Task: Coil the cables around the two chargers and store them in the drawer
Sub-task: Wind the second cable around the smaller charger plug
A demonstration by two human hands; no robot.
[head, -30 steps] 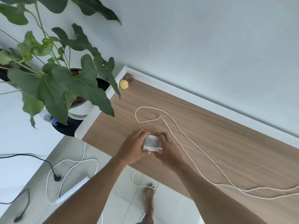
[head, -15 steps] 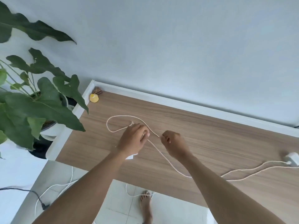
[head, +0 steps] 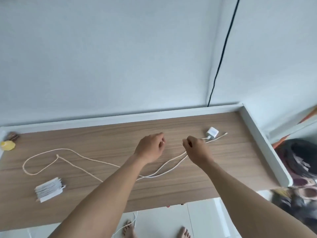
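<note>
1. Two hands hover over the wooden desk (head: pixel 197 188) in the head view. The left hand (head: pixel 149 148) has loosely curled fingers with nothing in them.
2. The right hand (head: pixel 197 149) is curled over the white cable (head: pixel 57 156), just beside the loose charger (head: pixel 212 133). Whether it pinches the cable I cannot tell.
3. That cable trails leftward across the desk in a wide loop.
4. One wound charger (head: pixel 48 188) lies near the front-left edge, well apart from both hands.
5. A yellow object (head: pixel 7 145) sits at the far-left corner, and a black cord (head: pixel 223 48) runs down the wall.
</note>
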